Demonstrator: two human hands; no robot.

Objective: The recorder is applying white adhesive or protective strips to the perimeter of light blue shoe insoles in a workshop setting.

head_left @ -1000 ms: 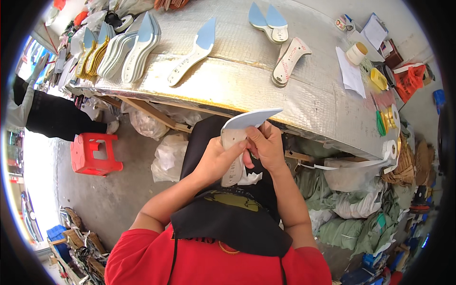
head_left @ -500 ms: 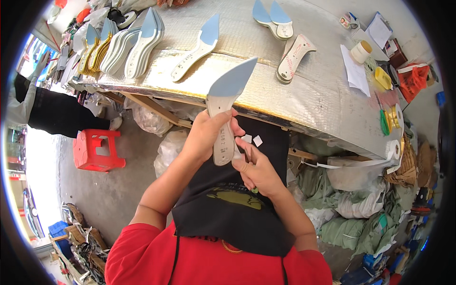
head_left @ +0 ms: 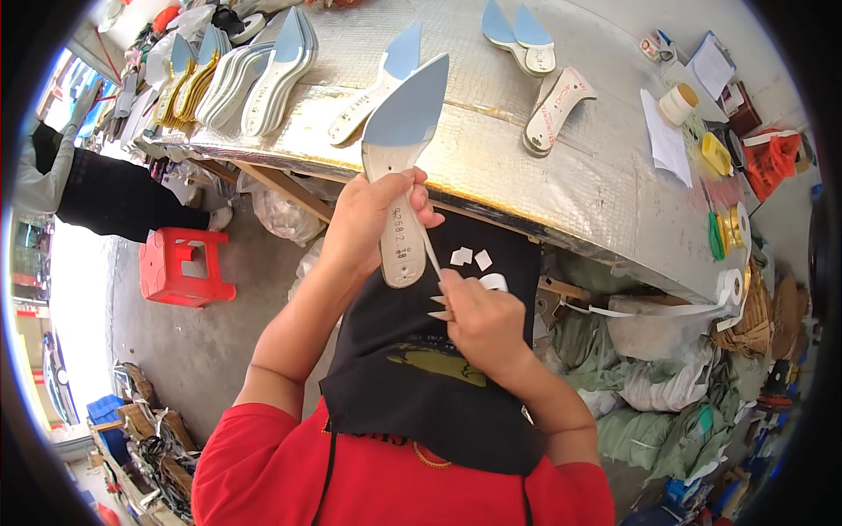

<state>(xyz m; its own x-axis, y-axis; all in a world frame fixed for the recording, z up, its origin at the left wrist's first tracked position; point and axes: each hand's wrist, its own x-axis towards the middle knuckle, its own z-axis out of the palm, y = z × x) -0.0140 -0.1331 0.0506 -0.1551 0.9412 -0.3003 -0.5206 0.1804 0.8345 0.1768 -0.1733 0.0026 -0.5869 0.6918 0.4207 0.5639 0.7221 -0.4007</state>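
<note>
We found the left hand (head_left: 368,223) gripping the pointed insole (head_left: 402,167) upright; right-hand fingers (head_left: 447,307) pinched small white pieces. We advised steadying the insole's heel before applying any.

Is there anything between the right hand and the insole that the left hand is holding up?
Nothing visible. The right hand sits just below the heel end of the insole, which the left hand grips; only the black apron lies behind.

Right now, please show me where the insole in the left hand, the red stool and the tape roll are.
insole (head_left: 399,188), head view, its waist
red stool (head_left: 182,267), head view, seat
tape roll (head_left: 677,103), head view, side
</note>
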